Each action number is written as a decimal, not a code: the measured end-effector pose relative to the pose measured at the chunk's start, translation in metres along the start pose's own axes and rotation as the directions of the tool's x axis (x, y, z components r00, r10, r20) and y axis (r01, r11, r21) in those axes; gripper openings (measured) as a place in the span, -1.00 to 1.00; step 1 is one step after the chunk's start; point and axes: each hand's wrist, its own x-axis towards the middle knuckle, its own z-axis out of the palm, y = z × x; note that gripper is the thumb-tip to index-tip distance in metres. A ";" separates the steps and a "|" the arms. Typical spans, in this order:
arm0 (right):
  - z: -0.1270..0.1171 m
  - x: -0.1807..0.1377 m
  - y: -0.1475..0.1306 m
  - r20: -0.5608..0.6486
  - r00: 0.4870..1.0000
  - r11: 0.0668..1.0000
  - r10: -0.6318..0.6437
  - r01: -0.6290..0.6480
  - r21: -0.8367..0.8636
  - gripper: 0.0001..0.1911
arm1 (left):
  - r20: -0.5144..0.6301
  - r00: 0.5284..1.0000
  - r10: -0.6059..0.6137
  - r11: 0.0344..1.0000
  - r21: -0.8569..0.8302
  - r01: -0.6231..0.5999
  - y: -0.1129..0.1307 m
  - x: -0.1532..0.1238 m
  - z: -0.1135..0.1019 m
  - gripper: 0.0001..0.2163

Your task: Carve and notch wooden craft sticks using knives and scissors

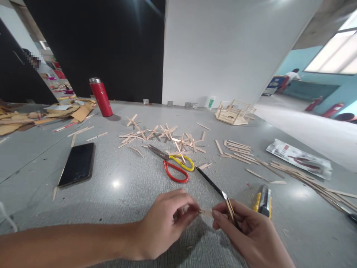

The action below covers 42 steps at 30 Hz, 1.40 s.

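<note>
My left hand [170, 221] is closed, thumb and forefinger pinching the end of a small wooden stick piece [205, 211]. My right hand [245, 230] is closed too, its thumb and fingertips at the other end of that piece. A slim black tool with a pale metallic section [229, 208] runs between my right fingers; its lower end is hidden by the hand. Whether the long dark rod [209, 179] beyond it is the same tool, I cannot tell. Scissors [167, 158] with one red and one yellow handle lie just past my hands, blades apart.
Cut wooden sticks [167, 132] lie scattered mid-table; longer strips [304, 176] lie right, near a white packet [299, 156]. A yellow-black object [263, 203] sits beside my right hand. A phone [77, 163], red flask [100, 97] and stick frame [233, 113] stand farther off.
</note>
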 end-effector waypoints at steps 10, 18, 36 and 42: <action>0.002 0.000 0.003 0.022 0.999 0.998 -0.025 0.026 -0.057 -0.70 | 0.086 0.990 -0.114 0.980 -0.156 0.127 0.000 0.001 -0.001 -0.83; 0.001 0.002 0.003 0.056 0.994 0.986 -0.089 0.096 -0.135 -0.68 | 0.147 0.977 -0.151 0.922 -0.335 0.193 -0.005 0.002 0.002 -0.76; -0.012 0.014 0.015 0.036 0.986 0.976 -0.163 0.166 -0.139 -0.76 | 0.198 0.945 -0.261 0.821 -0.469 0.325 -0.009 0.009 0.000 -0.68; -0.010 0.016 0.030 -0.068 0.949 0.921 -0.308 0.280 -0.271 -0.78 | 0.243 0.920 -0.306 0.846 -0.373 0.380 -0.009 0.006 0.001 -0.64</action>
